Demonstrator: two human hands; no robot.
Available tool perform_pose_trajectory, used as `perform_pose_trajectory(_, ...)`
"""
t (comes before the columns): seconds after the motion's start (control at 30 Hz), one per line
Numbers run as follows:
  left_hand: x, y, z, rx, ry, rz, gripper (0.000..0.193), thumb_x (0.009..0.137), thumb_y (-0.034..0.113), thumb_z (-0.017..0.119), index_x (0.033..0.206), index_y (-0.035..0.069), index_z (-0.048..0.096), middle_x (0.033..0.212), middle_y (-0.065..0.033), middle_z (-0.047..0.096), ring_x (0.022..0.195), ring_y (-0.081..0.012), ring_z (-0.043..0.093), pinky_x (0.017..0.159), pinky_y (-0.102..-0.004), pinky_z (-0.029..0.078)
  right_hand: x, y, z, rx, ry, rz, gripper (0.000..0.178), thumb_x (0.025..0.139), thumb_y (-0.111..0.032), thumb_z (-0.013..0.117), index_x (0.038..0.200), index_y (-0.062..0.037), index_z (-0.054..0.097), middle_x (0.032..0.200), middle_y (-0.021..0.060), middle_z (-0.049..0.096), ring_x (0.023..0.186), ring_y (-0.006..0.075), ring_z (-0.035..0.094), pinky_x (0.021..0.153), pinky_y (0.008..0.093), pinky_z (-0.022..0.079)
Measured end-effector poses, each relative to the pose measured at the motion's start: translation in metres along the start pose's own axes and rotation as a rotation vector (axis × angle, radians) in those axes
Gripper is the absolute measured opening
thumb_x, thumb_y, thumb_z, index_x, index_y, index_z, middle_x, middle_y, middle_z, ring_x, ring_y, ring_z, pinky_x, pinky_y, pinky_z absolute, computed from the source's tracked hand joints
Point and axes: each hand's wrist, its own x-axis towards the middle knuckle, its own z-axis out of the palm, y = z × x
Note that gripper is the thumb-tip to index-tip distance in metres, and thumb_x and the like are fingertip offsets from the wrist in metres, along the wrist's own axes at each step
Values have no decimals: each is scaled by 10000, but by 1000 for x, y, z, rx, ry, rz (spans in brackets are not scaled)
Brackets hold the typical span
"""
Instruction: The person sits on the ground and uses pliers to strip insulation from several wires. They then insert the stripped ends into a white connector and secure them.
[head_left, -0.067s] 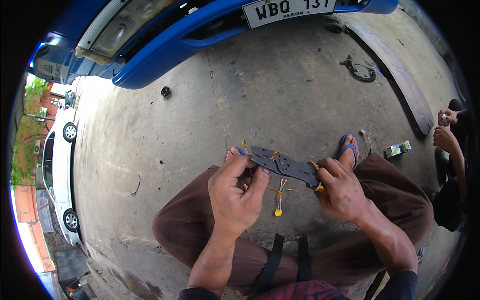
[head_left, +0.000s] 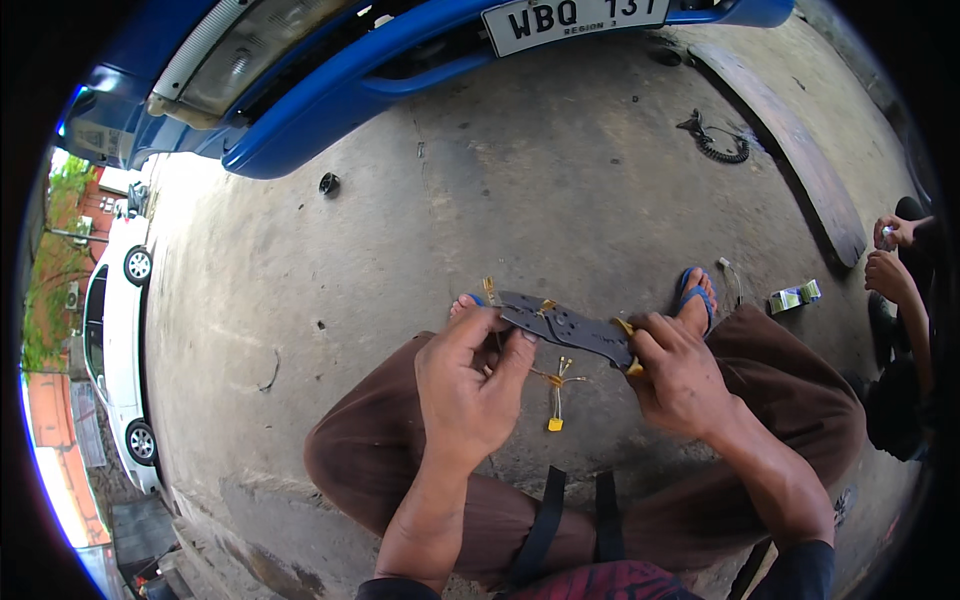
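Flanking one crimping tool (head_left: 585, 336) are two hands (head_left: 470, 378) (head_left: 685, 378).

Large dark letters and numbers are carried on the white plate (head_left: 575, 24), which is fixed on the bumper (head_left: 385, 88) of the blue vehicle, and under them one line of smaller dark characters can also be read. The last big characters are partly cut by the upper edge of the view. Some print is seen on the pale sticker (head_left: 103, 139) at the vehicle's corner, on the green-and-white box (head_left: 795, 297) and on the dark grey tool (head_left: 590, 337), but it is too small to be read.
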Motion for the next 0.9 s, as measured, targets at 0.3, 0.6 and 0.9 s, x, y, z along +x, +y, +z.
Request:
perform_pose_trajectory(0.3, 41, -109, 24, 690, -251, -21, 231, 855, 202, 730, 958, 1, 776, 957, -275, 736, 1055, -497, 652, 1105, -501, 424, 4, 88, 91, 37, -448, 265, 658, 917, -52, 570, 1561, -70, 433, 1686, 220, 268, 1546, 458, 278, 1199, 599, 328)
perform_pose_trajectory(0.6, 48, -226, 11, 657, -382, -238, 171, 894, 107, 745, 932, -56, 778, 656, -60, 654, 569, -139, 603, 522, -324, 459, -2, 167, 149, -279, -581, 568, 570, 940, -188, 611, 1491, -58, 542, 1625, 211, 374, 1507, 452, 348, 1126, 691, 362)
perform_pose_trajectory(0.9, 39, -191, 67, 609, -383, -246, 226, 898, 176, 742, 932, -46, 772, 644, -91, 641, 592, -184, 628, 583, -347, 501, 22, 176, 180, 27, -824, 679, 468, 993, -428, 598, 1340, -133, 704, 1438, 139, 647, 1312, 354, 621, 1016, 616, 510)
